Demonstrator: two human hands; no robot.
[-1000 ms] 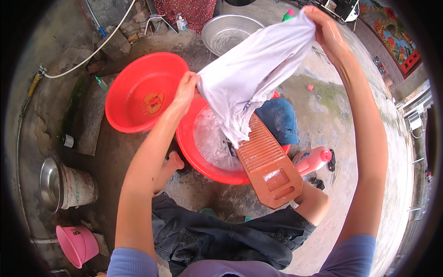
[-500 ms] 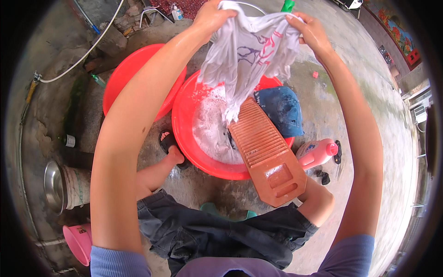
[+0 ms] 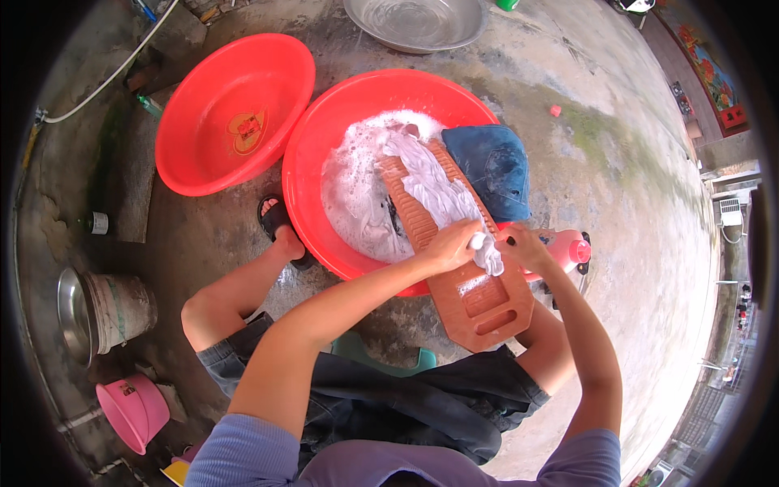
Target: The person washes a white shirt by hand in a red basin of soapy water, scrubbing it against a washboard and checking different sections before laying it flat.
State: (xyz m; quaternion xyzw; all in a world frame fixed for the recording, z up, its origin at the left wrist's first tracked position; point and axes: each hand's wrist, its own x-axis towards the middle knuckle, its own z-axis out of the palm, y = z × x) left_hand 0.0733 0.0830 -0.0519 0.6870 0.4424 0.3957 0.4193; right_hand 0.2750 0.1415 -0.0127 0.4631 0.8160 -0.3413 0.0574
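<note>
A wet white shirt (image 3: 442,191) lies bunched lengthwise along a brown ridged washboard (image 3: 449,312). The board slants from the red basin (image 3: 302,174) down toward my right thigh. My left hand (image 3: 453,246) is closed round the shirt's lower end, with a bit of white cloth poking out of the fist. Close by on the right, my right hand (image 3: 526,247) pinches the edge of the same end; its fingertips are partly hidden. White suds (image 3: 349,174) and soaked cloth fill the basin's left part. Blue denim (image 3: 491,170) hangs over its right rim.
Left of the basin tilts a second red basin (image 3: 191,154). A metal basin (image 3: 418,24) lies beyond. A pink bottle (image 3: 564,252) stands by my right hand. At left are a bucket with a metal bowl (image 3: 75,316) and a pink bucket (image 3: 134,414). A green stool (image 3: 381,363) is below me.
Both hands have come down and toward me, bringing the shirt from hanging in the air onto the washboard. My view has shifted too, showing the metal basin beyond.
</note>
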